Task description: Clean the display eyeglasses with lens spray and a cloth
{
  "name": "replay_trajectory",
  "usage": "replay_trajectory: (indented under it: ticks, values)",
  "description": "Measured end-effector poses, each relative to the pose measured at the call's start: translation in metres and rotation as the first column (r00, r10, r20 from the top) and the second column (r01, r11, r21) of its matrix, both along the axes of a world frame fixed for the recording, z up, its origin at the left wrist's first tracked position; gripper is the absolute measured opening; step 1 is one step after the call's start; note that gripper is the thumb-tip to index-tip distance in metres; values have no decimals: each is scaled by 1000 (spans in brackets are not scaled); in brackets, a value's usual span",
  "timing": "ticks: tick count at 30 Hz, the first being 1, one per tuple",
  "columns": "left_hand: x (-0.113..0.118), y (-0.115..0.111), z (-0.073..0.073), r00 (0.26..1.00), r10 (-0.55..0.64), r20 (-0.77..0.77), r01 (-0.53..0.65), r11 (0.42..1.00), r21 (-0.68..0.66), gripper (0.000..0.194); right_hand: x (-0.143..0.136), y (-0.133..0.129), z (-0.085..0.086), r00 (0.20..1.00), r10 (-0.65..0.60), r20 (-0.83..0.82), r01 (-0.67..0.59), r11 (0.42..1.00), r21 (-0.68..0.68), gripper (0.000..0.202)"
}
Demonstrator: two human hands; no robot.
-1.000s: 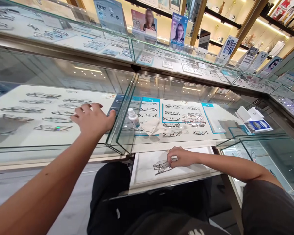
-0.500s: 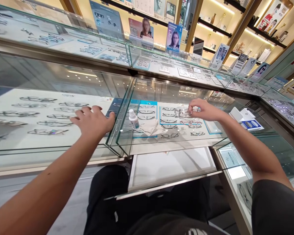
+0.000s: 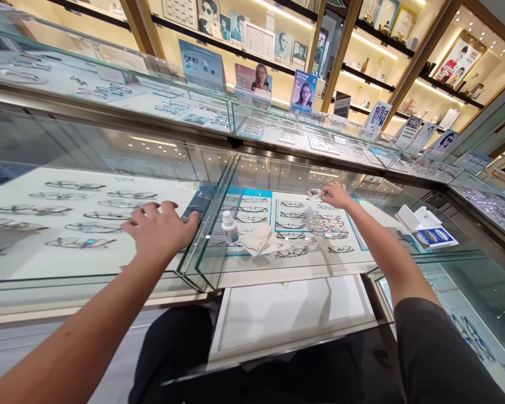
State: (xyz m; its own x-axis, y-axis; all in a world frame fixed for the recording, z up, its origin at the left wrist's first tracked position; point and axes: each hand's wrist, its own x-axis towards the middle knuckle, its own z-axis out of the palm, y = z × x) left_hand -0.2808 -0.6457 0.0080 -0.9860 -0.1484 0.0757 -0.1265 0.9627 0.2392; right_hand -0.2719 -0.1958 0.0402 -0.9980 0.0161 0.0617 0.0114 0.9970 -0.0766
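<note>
Thin-rimmed, clear-lensed eyeglasses (image 3: 314, 194) sit just right of upper centre in the frame, directly left of my right hand (image 3: 336, 195), long axis roughly left-right. Right fingertips pinch their right end; can't tell if they also rest on the glass-topped display desk (image 3: 252, 279). Left hand (image 3: 162, 229) is farther, left of centre, fingers spread. Blue upright portrait card (image 3: 303, 92), upper centre: lettering too small to read. White plastic bottle's (image 3: 229, 226) label: same.

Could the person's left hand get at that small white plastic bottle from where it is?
Probably yes: the left hand looks empty, its thumb side is towards the small white plastic bottle, and nothing seems to stand between them on the clear glass countertop.
</note>
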Motion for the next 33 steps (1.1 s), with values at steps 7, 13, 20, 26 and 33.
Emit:
replay_trajectory:
  ticks: [7,13,20,26,33]
  values:
    - [0,-1,0,1000,2,-7,-2,1000,15,68,-12,4,-8,1000,2,11,-2,1000,-28,8]
    - [0,-1,1,1000,-2,5,2,1000,19,72,-7,5,-3,1000,-3,3,3,996,-86,10]
    - [1,0,3,1000,-1,23,1,1000,-1,73,-2,6,13,992,-37,122,51,992,-113,9]
    - [2,1,2,1000,-20,3,20,1000,-6,72,11,4,16,986,-35,161,49,995,-85,6]
    - [1,-1,0,1000,-25,-12,25,1000,-6,70,33,-8,0,996,-54,77,55,998,-14,10]
